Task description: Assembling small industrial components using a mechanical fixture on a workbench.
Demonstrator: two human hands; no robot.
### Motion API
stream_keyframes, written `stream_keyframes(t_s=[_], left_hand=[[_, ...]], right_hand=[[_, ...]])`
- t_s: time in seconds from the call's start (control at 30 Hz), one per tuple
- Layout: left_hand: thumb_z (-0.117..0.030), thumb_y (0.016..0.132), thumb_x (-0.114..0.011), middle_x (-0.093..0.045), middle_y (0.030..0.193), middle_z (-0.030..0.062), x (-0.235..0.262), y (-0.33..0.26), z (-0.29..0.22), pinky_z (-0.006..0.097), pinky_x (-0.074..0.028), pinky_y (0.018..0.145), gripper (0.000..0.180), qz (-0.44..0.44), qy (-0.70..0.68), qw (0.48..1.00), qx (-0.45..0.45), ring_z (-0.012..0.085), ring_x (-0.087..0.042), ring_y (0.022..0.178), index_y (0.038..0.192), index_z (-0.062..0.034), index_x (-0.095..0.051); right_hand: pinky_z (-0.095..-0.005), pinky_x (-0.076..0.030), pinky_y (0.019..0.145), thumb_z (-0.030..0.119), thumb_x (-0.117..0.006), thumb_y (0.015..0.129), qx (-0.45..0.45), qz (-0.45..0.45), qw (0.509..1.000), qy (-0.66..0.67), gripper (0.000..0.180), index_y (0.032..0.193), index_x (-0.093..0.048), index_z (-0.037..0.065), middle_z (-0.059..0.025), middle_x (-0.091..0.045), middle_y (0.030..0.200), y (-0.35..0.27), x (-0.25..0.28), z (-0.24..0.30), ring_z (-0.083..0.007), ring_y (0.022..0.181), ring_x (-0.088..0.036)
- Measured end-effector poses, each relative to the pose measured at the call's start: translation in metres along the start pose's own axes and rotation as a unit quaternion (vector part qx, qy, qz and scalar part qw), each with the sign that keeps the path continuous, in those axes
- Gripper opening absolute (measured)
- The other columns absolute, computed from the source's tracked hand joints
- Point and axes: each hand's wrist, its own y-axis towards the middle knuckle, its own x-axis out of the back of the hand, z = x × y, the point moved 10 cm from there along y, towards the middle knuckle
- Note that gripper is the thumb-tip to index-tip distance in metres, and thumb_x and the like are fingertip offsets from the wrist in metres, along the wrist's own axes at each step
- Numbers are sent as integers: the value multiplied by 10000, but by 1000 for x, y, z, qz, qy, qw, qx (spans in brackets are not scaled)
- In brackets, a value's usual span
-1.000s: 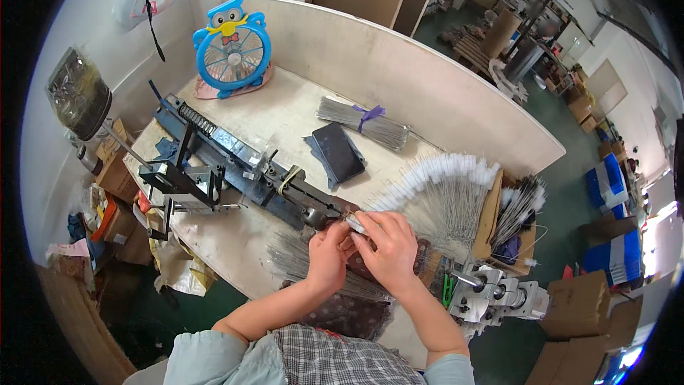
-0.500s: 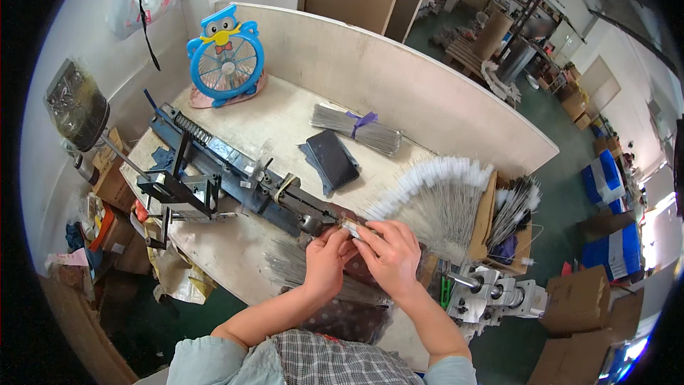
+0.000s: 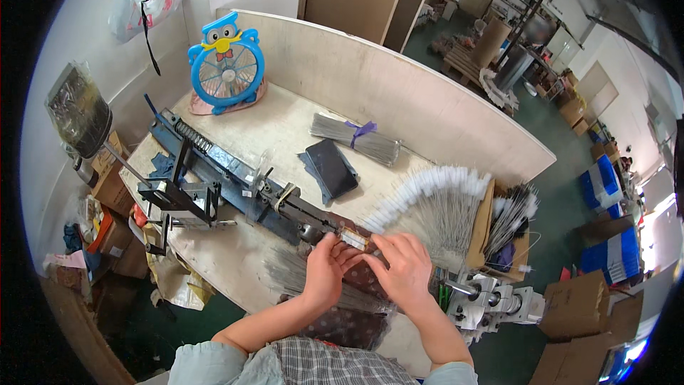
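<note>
My left hand (image 3: 326, 271) and my right hand (image 3: 403, 269) meet at the near end of a long blue metal machine (image 3: 235, 182) that lies across the workbench. Both pinch a small whitish piece (image 3: 354, 240) at the machine's end, fingers closed on it. Thin grey wires (image 3: 288, 276) lie in a loose pile under my left wrist. To the right of my right hand, a fan of wires with white fluffy tips (image 3: 434, 199) spreads over the bench.
A black phone (image 3: 332, 168) and a tied wire bundle (image 3: 356, 138) lie mid-bench. A blue owl-shaped fan (image 3: 226, 64) stands at the back left. A grey metal device (image 3: 491, 299) sits at the near right corner. Cardboard boxes (image 3: 581, 306) stand on the green floor.
My head has shifted, so the bench sits slightly higher and closer in view. Both hands stay together at the machine's end, fingers working the small piece.
</note>
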Motion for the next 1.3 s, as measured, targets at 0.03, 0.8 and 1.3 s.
stream_keyframes(t_s=[0.03,0.8,1.3], left_hand=[[-360,967,-422,-573,1004,104,4,-1,3,347,-473,822,393,-9,-27,1000,9,194,-583,868,1103,2,-494],[-247,903,-560,-616,1108,86,132,-24,-98,275,-475,749,358,-137,253,953,-90,170,-611,922,1192,-39,-525],[-419,823,-666,-670,852,16,423,-54,-281,253,-444,667,371,-403,92,862,-294,114,-610,857,999,-93,-634]], right_hand=[[-356,-458,695,139,-741,662,-7,29,999,-36,204,847,-681,75,-32,-614,816,-3,-4,-2,-233,814,-574],[-330,-513,597,132,-659,782,-85,123,986,69,154,928,-667,83,-48,-634,798,-95,-11,-30,-230,710,-634],[-380,-506,624,202,-614,825,-171,289,942,-22,115,870,-658,105,-53,-607,823,-127,-43,-50,-269,750,-623]])
